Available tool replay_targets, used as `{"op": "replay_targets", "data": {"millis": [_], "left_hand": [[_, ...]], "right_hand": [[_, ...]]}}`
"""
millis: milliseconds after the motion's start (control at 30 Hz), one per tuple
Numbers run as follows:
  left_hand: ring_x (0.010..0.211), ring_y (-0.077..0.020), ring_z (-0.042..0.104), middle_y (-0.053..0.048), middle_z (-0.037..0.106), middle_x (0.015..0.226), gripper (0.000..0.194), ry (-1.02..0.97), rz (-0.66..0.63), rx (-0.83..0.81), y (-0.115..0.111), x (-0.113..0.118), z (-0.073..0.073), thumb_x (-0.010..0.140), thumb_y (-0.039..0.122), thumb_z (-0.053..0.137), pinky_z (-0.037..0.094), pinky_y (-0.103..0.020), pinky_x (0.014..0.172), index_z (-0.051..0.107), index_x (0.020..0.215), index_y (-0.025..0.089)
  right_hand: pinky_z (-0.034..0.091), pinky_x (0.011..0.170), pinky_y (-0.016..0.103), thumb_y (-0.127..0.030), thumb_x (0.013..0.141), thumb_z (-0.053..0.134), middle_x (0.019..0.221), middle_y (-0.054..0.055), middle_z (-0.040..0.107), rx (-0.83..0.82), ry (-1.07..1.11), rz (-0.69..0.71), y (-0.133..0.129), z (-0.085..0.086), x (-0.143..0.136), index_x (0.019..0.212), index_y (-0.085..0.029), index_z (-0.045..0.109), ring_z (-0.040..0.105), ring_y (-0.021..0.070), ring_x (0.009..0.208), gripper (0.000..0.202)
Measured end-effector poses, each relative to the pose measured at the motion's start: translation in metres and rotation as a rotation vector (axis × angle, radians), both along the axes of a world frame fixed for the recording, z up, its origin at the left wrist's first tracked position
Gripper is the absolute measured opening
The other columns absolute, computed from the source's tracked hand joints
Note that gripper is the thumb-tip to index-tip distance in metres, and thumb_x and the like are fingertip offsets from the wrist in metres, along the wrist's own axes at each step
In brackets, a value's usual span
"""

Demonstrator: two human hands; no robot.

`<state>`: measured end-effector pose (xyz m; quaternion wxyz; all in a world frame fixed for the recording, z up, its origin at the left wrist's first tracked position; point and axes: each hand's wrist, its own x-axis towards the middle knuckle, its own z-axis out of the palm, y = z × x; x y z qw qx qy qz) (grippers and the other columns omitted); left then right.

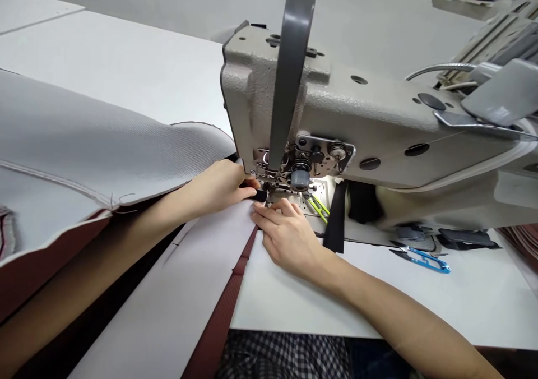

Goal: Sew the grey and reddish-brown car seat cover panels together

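Observation:
My left hand (225,185) is closed beside the presser foot of the sewing machine (374,121), its thumb and fingers pinching a small black strip (256,194). Just to the right, my right hand (288,233) has its fingers curled together on the edge of a long fabric strip (202,278). This strip shows a white backing, with a dark red side turned out along its right edge. It runs from the needle area down toward my lap. The right fingertips are partly hidden against the cloth and the machine bed.
A large grey-backed fabric piece (92,138) covers the left of the white table (138,59). Yellow-green thread snips (318,206) lie by the needle plate. Blue thread snips (426,260) and black scraps (466,237) are on the right. A black strap (336,219) hangs over the bed.

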<state>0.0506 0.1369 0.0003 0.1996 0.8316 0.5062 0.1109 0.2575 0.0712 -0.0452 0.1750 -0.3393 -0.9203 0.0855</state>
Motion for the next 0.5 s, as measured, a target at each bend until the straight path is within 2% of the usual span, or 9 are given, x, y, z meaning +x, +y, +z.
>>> {"op": "replay_targets", "data": {"millis": [67,200,400,500], "left_hand": [[0.072,-0.0175,0.064,0.001,0.071,0.079,0.012,-0.015,0.033,0.018,0.001,0.001,-0.002,0.081,0.029,0.055,0.041,-0.026,0.066,0.062,0.082,0.019],[0.073,-0.0178,0.062,-0.001,0.069,0.081,0.009,-0.034,0.071,0.088,-0.001,0.005,-0.006,0.079,0.025,0.053,0.041,-0.027,0.067,0.058,0.083,0.019],[0.069,-0.0159,0.057,0.0,0.063,0.072,0.001,-0.107,0.042,0.078,0.007,0.009,-0.011,0.071,0.019,0.054,0.04,-0.026,0.064,0.052,0.072,0.018],[0.063,-0.0151,0.052,0.001,0.058,0.064,0.009,-0.085,0.006,0.04,0.015,0.011,-0.012,0.07,0.022,0.056,0.038,-0.028,0.061,0.049,0.066,0.018]], "right_hand": [[0.044,0.102,0.048,-0.015,0.092,0.049,0.137,0.0,0.063,0.002,0.028,-0.003,0.001,0.0,0.0,0.127,-0.016,0.065,0.046,0.0291,0.12,0.039],[0.033,0.116,0.051,-0.013,0.091,0.049,0.136,0.002,0.064,-0.008,0.055,0.019,0.003,0.0,0.0,0.125,-0.016,0.067,0.039,0.0305,0.135,0.039],[0.037,0.119,0.042,-0.009,0.09,0.045,0.135,0.006,0.063,-0.006,0.076,0.079,0.008,-0.001,0.001,0.126,-0.01,0.067,0.045,0.0276,0.134,0.043],[0.038,0.119,0.039,-0.009,0.09,0.044,0.134,0.005,0.064,-0.001,0.082,0.093,0.011,-0.001,0.002,0.125,-0.012,0.068,0.048,0.025,0.131,0.042]]}}
